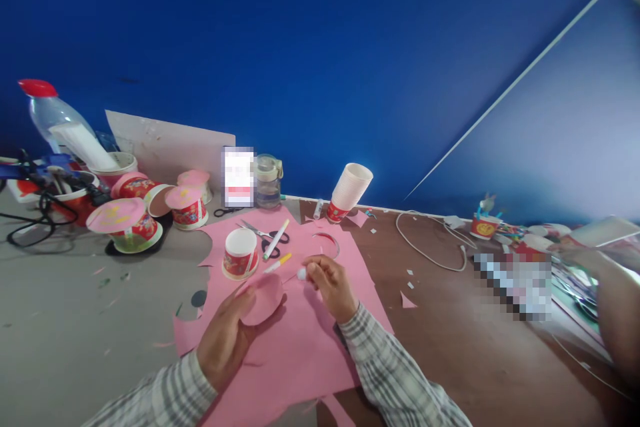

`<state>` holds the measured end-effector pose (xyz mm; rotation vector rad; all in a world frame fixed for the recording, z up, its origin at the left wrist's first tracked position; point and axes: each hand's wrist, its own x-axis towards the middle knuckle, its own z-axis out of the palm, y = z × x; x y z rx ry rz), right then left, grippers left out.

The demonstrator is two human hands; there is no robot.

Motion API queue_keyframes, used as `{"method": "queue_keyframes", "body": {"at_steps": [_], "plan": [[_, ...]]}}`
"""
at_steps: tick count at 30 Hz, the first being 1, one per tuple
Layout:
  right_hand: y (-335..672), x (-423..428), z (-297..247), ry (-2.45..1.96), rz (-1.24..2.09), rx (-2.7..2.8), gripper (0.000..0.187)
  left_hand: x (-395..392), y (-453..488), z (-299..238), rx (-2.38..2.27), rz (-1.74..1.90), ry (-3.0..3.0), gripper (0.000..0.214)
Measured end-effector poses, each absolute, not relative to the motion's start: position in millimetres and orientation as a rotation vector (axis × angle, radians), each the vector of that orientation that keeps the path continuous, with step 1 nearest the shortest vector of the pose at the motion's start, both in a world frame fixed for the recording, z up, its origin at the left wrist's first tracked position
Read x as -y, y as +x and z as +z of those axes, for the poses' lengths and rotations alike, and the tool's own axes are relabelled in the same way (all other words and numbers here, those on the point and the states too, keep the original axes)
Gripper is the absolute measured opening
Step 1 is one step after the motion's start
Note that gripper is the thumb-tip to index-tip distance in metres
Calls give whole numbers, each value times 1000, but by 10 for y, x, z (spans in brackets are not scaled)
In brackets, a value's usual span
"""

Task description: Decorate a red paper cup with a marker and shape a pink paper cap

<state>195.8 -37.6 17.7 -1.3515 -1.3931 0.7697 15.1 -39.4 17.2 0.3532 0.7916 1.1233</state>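
My left hand (225,337) is closed on the edge of a round pink paper disc (263,300), held tilted above a large pink paper sheet (300,360). To the right of the disc, my right hand (330,287) pinches a small white piece (301,274); a thin line runs from it toward the disc, and its kind is unclear. Beyond my hands, a red-and-white paper cup (241,255) stands upside down on the sheet. Beside it lie black-handled scissors (273,240), a white marker (276,240) and a yellow marker (278,263).
Cups topped with pink discs (186,207) stand at left, near a red-capped bottle (57,110). A clear jar (269,181) and stacked paper cups (351,187) are at the back. At right are a white cable (425,253) and another person's arm (617,307).
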Motion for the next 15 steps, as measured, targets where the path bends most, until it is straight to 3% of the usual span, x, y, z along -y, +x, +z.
{"method": "queue_keyframes", "body": {"at_steps": [8,15], "plan": [[1693,550,350,-1176,1342,1406,38,387,130,81,-758,1099,443,25],[1623,562,385,-1386,1051,1469,27,399,131,2,-709,1057,454,29]]}}
